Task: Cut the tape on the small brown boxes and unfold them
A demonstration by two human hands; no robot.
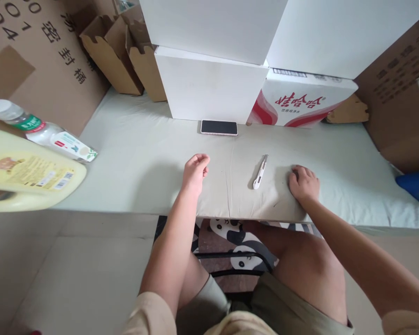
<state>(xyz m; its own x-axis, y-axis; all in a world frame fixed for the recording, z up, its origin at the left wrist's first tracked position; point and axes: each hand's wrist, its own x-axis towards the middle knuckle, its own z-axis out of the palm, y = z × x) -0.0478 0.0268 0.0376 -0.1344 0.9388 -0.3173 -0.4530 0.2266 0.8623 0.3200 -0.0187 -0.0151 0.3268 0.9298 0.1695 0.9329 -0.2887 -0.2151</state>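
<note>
Nearest, both hands rest on the pale cloth-covered table [125,158] close to its front edge. Left hand [194,172] is loosely curled into a fist, holding nothing. Right hand [303,184] lies palm down, fingers bent, empty. White utility knife [260,172] lies between them, nearer the right hand, not touched. Farther back, a dark-screened phone [219,127] lies flat just before a white box [209,86] at the rear edge.
</note>
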